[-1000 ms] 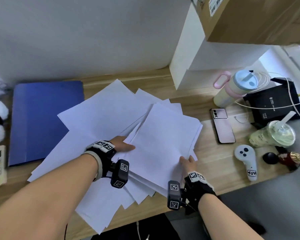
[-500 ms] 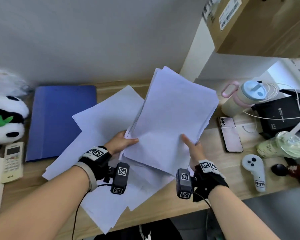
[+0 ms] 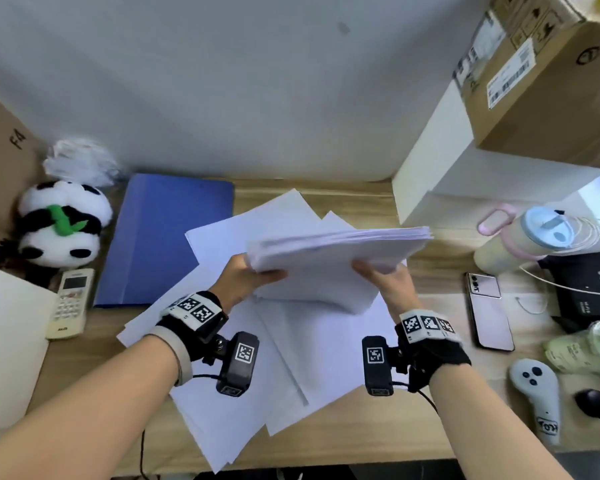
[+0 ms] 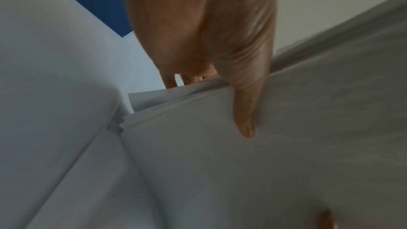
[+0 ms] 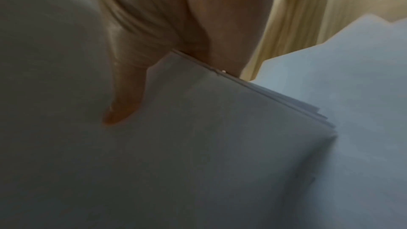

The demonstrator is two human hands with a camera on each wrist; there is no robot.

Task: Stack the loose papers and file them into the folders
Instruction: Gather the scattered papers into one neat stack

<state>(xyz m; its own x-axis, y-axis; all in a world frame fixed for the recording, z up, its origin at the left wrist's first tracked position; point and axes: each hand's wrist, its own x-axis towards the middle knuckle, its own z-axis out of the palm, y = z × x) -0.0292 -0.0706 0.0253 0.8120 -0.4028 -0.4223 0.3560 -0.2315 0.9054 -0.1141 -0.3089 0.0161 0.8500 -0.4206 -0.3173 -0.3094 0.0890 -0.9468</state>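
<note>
A thick stack of white papers (image 3: pixel 329 268) hangs in the air over the desk, tilted upright so its top edge shows. My left hand (image 3: pixel 248 277) grips its left side, thumb on the near face (image 4: pixel 246 119). My right hand (image 3: pixel 385 282) grips its right side, thumb likewise pressed on the sheet (image 5: pixel 123 109). Loose white sheets (image 3: pixel 291 368) lie fanned on the wooden desk beneath. A closed blue folder (image 3: pixel 160 237) lies flat to the left of them.
A plush panda (image 3: pixel 61 226) and a remote (image 3: pixel 70 303) sit at the left. At the right are a tumbler (image 3: pixel 527 240), a phone (image 3: pixel 489 310), a black box (image 3: pixel 589 289), a controller (image 3: pixel 537 396) and a cardboard box (image 3: pixel 548 84) on a white shelf (image 3: pixel 430 168).
Both hands lifted the stack off the desk and tipped it upright, from flat to edge-up. The head view shifted, showing more of the desk's left side.
</note>
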